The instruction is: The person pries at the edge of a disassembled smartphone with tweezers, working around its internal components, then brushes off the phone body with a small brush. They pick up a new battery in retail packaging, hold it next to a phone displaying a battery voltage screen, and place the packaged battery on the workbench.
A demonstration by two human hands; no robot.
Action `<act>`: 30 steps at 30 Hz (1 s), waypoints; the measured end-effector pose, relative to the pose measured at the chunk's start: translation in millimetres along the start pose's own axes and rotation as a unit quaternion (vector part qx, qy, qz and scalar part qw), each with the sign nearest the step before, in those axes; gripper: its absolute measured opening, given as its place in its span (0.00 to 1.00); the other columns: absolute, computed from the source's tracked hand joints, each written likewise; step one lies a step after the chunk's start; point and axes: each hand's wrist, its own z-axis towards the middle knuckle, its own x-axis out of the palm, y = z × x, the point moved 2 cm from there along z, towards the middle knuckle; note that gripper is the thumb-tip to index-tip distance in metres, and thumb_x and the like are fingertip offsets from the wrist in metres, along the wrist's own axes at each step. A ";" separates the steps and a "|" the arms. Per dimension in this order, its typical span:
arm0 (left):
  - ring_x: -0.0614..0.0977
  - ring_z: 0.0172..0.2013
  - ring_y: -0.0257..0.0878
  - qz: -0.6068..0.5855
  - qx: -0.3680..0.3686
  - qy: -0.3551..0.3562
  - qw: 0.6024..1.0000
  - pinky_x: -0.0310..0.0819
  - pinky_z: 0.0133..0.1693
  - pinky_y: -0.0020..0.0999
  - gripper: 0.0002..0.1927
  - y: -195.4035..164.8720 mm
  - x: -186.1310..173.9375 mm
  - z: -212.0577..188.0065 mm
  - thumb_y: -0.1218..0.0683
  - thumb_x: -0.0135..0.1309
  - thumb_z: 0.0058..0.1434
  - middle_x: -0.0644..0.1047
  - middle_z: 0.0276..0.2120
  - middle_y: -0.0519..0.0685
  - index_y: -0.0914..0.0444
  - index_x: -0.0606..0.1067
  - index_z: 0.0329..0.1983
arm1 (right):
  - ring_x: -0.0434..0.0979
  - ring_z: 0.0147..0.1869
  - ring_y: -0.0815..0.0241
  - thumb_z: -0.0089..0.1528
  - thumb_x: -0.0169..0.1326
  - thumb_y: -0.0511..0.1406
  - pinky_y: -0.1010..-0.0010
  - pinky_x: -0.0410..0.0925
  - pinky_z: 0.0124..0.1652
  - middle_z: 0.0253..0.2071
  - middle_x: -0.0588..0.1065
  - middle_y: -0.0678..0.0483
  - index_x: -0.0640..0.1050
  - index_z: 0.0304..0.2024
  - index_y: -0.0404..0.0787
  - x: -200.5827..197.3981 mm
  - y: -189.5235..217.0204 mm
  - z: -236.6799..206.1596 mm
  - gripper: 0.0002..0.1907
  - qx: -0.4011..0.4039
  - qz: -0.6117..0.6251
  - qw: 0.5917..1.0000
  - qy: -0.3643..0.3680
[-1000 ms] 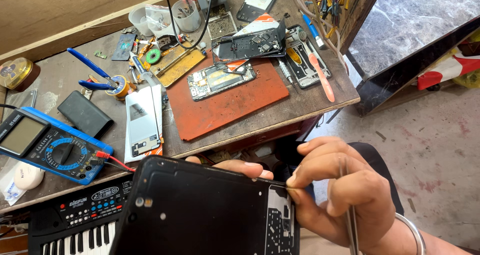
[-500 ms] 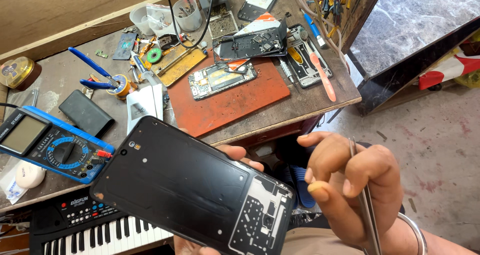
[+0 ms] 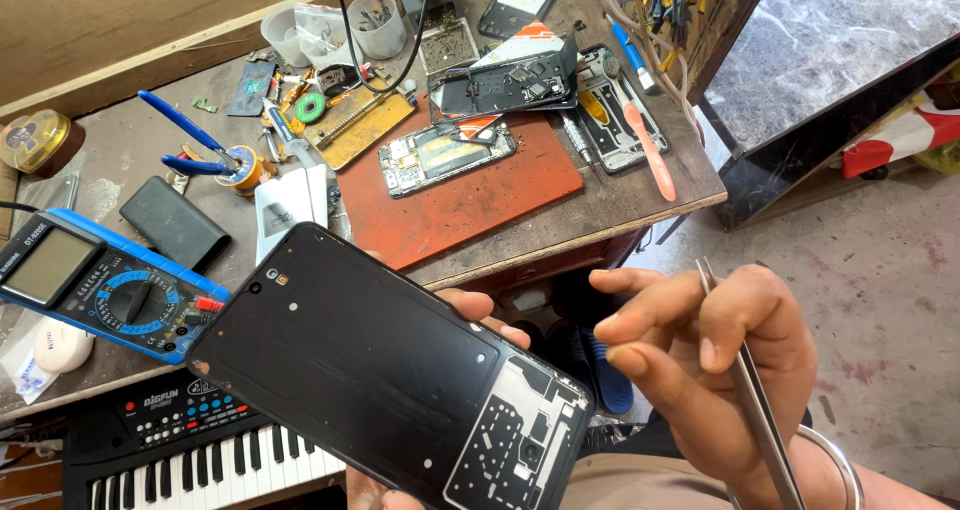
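Raised higher since before, black phone frame (image 3: 390,370) rests in left hand (image 3: 480,310); right hand (image 3: 720,360) pinches tweezers (image 3: 755,400).

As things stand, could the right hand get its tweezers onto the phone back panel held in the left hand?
Probably yes. The right hand holds the tweezers just beside the phone back panel, which the left hand tilts face-up toward it, with nothing between them.
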 end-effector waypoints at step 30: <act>0.73 0.64 0.56 -0.110 0.039 0.123 0.986 0.73 0.63 0.52 0.41 23.2 -29.8 46.3 0.45 0.62 0.67 0.64 0.68 0.62 0.71 0.58 0.72 | 0.81 0.54 0.58 0.63 0.59 0.25 0.66 0.72 0.58 0.41 0.82 0.46 0.63 0.34 0.44 12.4 -32.4 21.2 0.18 0.056 -0.111 0.992 0.035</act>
